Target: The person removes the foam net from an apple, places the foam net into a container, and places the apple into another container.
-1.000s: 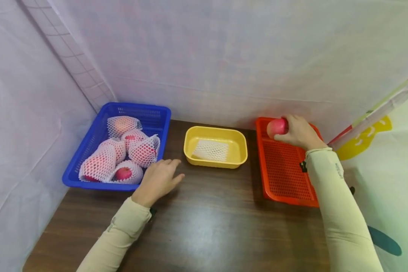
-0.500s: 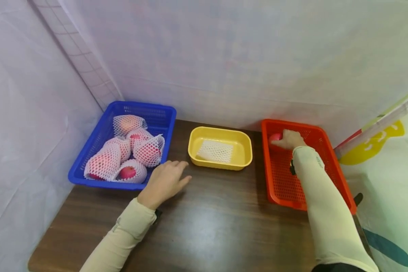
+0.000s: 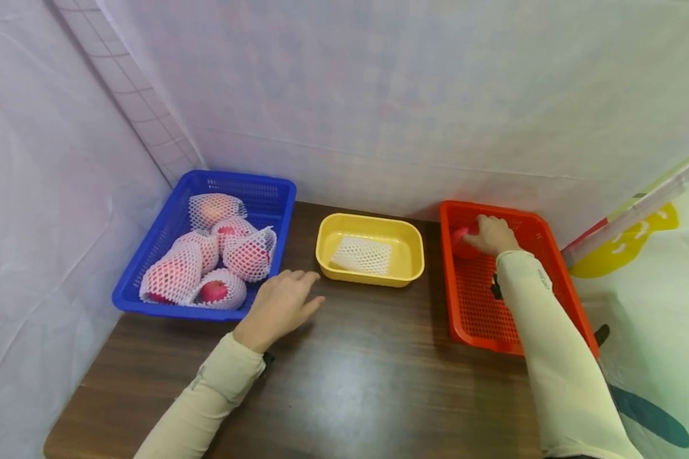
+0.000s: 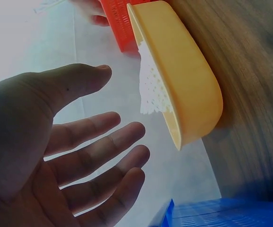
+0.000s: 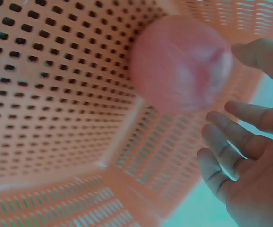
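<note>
In the far left corner of the red basket [image 3: 456,306] sits a red apple [image 5: 179,66], partly hidden by my right hand [image 3: 494,234] in the head view. The right wrist view shows that hand beside the apple with its fingers spread and not wrapped round it; the thumb tip is close to the apple's side. My left hand [image 3: 278,306] hovers by the near right corner of the blue basket [image 3: 127,290], fingers loosely extended, holding nothing. Several apples in white foam nets [image 3: 172,274] lie in the blue basket.
Between the baskets stands a yellow tray [image 3: 410,275] with a flat white foam net [image 3: 363,255] in it. All three containers rest on a dark wooden table [image 3: 344,370]. White cloth [image 3: 379,115] hangs close behind them and at both sides.
My right hand has lowered the apple into the red basket and let go of it, then risen slightly. The left hand has stayed beside the blue basket.
</note>
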### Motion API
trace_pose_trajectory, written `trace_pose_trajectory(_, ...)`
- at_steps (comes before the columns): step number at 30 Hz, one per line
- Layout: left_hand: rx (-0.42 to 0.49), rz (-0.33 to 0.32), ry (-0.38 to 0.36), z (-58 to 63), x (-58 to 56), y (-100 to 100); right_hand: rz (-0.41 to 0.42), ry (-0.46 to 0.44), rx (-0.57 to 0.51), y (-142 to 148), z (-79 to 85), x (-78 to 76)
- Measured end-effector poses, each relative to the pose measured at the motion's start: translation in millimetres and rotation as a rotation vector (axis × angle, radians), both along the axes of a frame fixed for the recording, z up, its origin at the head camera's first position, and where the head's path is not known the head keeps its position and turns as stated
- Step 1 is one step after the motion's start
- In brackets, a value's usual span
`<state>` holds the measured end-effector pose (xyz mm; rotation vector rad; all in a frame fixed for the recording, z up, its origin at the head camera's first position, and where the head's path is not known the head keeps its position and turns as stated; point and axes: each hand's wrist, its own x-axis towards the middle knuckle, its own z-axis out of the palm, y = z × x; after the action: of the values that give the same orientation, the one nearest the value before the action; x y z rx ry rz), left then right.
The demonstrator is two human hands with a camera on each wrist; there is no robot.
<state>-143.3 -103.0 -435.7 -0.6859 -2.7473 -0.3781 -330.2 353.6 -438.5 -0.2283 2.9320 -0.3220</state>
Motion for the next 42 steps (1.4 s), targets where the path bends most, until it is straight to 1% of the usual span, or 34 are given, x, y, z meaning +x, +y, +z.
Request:
trace_pose_trajectory(3, 0.000, 0.000, 0.004, 1.0, 0.0, 0, 0.015, 0.029, -0.004, -5, 12.6, 9.5)
trace_pose_trajectory(5, -0.003, 0.000, 0.009, 1.1, -0.5, 0, 0.031, 0.063, -0.007, -9, 22.4, 19.5)
trace_pose_trajectory(7, -0.004, -0.003, 0.015, 0.8, -1.2, 0, 0.050, 0.115, -0.009, -15, 31.2, 32.7)
trace_pose_trajectory(10, -0.001, -0.005, 0.015, 1.7, -1.6, 1, 0.070, 0.176, -0.010, -25, 41.9, 56.4)
trace_pose_trajectory(14, 0.000, -0.005, 0.003, 3.0, -1.7, 1, 0.091, 0.258, -0.015, -41, 46.5, 88.7)
trace_pose_trajectory(19, -0.001, -0.008, -0.003, 3.3, -1.0, 4, 0.151, 0.416, -0.037, -64, 40.6, 125.6)
trace_pose_trajectory(23, -0.002, -0.008, -0.022, 3.4, 0.7, 6, 0.187, 0.504, -0.077, -80, 32.6, 153.6)
trace_pose_trajectory(28, -0.003, -0.008, -0.049, 3.3, 3.7, 9, 0.196, 0.592, -0.165, -97, 17.3, 186.9)
trace_pose_trajectory(32, -0.010, -0.011, -0.056, 3.2, 5.8, 11, 0.195, 0.604, -0.231, -109, 4.4, 210.0)
trace_pose_trajectory(34, -0.010, -0.014, -0.053, 3.4, 6.2, 12, 0.188, 0.601, -0.250, -113, 0.4, 217.0)
trace_pose_trajectory(36, -0.011, -0.016, -0.051, 3.5, 6.3, 12, 0.183, 0.601, -0.262, -115, -1.5, 220.6)
trace_pose_trajectory(42, -0.001, -0.027, -0.027, 4.0, 5.1, 8, 0.185, 0.620, -0.278, -116, -2.8, 221.7)
